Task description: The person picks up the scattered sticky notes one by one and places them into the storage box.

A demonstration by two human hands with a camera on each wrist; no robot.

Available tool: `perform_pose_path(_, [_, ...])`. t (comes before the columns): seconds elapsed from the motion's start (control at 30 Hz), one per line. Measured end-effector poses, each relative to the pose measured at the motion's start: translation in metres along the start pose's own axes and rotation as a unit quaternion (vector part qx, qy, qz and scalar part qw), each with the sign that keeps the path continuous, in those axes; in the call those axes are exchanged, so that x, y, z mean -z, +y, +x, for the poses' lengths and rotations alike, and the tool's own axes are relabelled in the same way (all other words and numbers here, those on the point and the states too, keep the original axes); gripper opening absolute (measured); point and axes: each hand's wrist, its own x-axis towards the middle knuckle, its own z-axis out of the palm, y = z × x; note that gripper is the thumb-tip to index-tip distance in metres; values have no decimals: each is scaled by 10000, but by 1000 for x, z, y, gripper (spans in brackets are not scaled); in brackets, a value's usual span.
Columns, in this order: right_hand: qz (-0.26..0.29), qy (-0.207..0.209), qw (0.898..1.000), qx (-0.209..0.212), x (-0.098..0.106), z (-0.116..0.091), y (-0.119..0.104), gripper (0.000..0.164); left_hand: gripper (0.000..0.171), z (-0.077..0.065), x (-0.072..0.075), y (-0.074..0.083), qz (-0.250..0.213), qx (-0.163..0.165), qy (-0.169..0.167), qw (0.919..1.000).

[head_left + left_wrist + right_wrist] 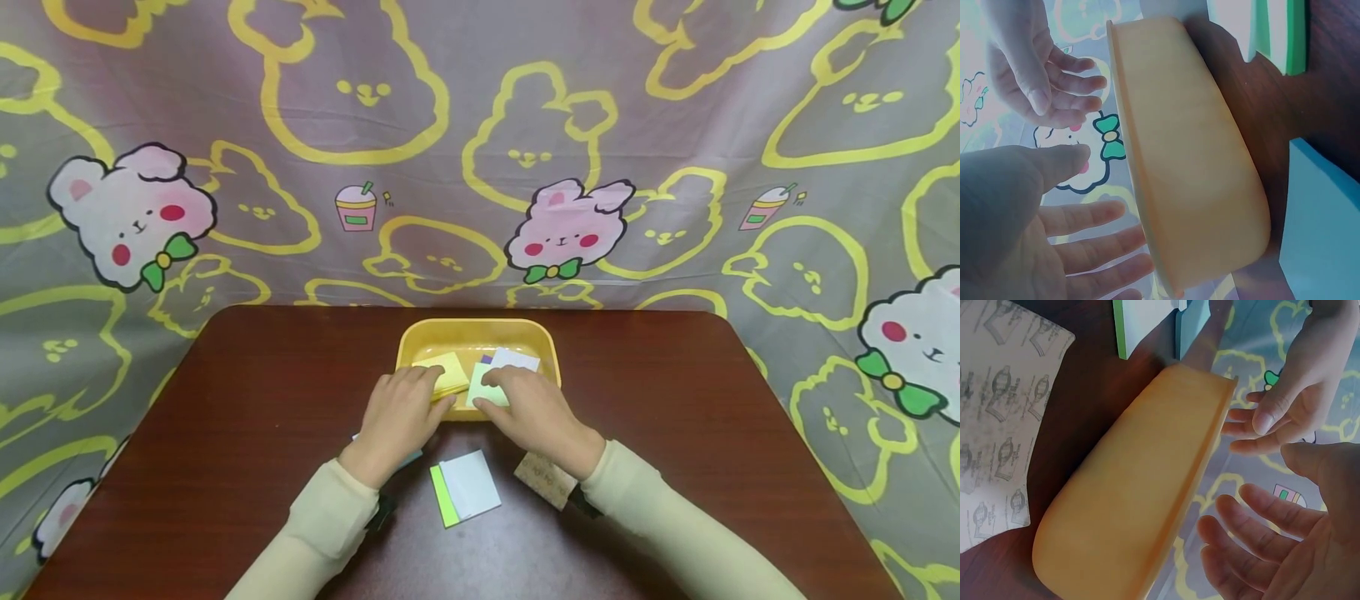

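Both hands hover over the near rim of a yellow plastic tub (pixel 480 327), one on each side. My left hand (pixel 400 421) has its fingers loosely extended close to a yellow sticky-note pad (pixel 452 372) inside the tub. The right hand (pixel 538 412) is likewise relaxed, its fingers overlapping a pale green pad (pixel 477 390) in the head view. Behind that lie a white pad (pixel 517 359) and a bit of purple. In the wrist views, the tub's outer wall (pixel 1191 156) faces the cameras, and nothing shows between the thumb and fingers of either hand.
On the brown table (pixel 285 400) in front of the tub lies a pale blue pad (pixel 472 483) over a bright green one (pixel 444 497). A brown printed paper pad (pixel 546 481) sits under the right wrist, a blue pad (pixel 1319 219) near the left. A patterned curtain (pixel 450 192) hangs behind.
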Motion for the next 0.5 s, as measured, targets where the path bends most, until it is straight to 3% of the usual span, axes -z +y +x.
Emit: perform_pose_path(0.5, [-45,71,9993,369,-5,-6,-6,35,48,-8,5,-14,90,203,59,9997])
